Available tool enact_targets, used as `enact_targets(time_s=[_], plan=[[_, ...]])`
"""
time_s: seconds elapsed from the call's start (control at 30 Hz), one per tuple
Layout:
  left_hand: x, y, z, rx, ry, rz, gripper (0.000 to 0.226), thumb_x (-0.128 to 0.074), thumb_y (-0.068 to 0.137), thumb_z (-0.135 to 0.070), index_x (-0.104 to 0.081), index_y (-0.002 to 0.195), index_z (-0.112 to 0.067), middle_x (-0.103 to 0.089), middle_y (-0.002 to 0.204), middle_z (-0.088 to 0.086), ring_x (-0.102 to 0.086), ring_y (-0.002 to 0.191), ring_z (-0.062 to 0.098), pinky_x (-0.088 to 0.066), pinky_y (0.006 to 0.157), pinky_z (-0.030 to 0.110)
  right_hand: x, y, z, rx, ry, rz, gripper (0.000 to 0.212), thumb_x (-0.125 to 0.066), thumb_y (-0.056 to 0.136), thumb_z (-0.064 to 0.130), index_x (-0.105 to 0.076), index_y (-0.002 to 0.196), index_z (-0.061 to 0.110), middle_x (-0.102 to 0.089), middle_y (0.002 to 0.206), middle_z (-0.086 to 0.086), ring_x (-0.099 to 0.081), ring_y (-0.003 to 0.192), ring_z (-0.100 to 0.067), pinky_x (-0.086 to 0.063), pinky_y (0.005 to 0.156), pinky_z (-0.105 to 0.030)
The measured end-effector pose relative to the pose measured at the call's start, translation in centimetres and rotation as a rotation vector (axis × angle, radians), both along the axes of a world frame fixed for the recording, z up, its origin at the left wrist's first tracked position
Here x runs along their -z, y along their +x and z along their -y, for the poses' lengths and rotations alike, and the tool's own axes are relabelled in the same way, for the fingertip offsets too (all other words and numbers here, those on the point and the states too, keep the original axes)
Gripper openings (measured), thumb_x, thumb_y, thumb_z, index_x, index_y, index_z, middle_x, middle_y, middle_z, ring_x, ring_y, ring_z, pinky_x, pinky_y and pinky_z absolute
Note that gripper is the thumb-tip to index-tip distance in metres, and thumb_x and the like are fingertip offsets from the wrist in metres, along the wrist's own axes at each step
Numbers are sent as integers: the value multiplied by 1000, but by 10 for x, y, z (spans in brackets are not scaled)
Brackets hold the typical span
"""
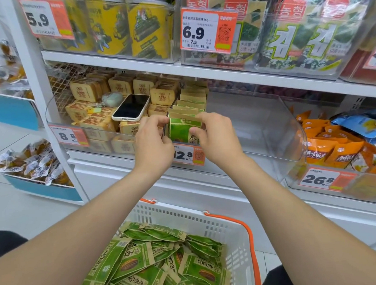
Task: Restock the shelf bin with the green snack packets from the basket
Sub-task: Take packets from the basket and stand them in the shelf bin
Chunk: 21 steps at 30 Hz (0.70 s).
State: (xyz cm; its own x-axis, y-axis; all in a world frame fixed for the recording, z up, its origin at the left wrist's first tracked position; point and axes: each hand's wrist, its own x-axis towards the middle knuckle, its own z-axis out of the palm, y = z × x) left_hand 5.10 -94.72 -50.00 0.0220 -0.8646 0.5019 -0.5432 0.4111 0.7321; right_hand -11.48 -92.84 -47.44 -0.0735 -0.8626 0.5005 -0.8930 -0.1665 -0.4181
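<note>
- Head view, grip: a green snack packet with a tan paper top [180, 129] stands upright at the front of the clear plastic shelf bin [268, 128]. Its printed face is toward the camera and its long axis runs from 12 to 6 o'clock.
- At 9 o'clock of it, the left hand [154, 141] pinches the left edge between thumb and curled fingers. At 3 o'clock, the right hand [217, 136] pinches the right edge and top corner the same way. Both are equally near.
- Directly behind, toward 12 o'clock, a row of upright green packets [191, 99] runs to the back of the bin. Whether the held one touches it cannot be told.
- Surface and room: the bin's front lip lies at 6 o'clock of the packet, just above the orange-and-white price tag [188, 156]. The row keeps to the bin's 9 o'clock side. Toward 3 o'clock only bare plastic shows, so room for more rows seems ample.
- At 6 o'clock, under the forearms, the white plastic basket with orange handles [229, 226] holds a jumbled heap of green packets [158, 262], so much restocking likely remains.
- At 10 o'clock of the left hand, a white-cased phone [131, 107] lies on tan snack packets [91, 123] in the neighbouring bin, near enough to nudge.
</note>
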Motion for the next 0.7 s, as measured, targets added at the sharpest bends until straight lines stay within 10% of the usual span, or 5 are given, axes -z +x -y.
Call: enact_targets(time_s=[0.2, 0.47, 0.7], plan=[[1, -1, 0, 55, -5, -52, 55, -64, 82, -2, -54, 131, -25, -56, 122, -3, -59, 106, 17, -56, 90, 44, 5, 9, -2, 5, -40, 5, 15, -72, 95, 30, -68, 107, 22, -65, 87, 0, -62, 85, -26, -51, 69, -38], [9, -8, -2, 38, -64, 78, 58, -54, 106, -25, -35, 160, -30, -45, 154, -3, -41, 143, 21, -37, 114, 51, 0, 14, -10, 148, 246, 377, 95, -57, 80, 44, -10, 160, 22, -62, 125, -5, -62, 107, -31, -55, 89, -47], [7, -11, 2, 62, -87, 125, 51, -48, 110, -20, -38, 159, -31, -57, 151, -7, -58, 131, 23, -48, 105, 52, -3, 15, -4, -86, 331, 213, 66, -42, 93, 24, -27, 157, 19, -72, 113, -7, -65, 94, -32, -53, 78, -40]])
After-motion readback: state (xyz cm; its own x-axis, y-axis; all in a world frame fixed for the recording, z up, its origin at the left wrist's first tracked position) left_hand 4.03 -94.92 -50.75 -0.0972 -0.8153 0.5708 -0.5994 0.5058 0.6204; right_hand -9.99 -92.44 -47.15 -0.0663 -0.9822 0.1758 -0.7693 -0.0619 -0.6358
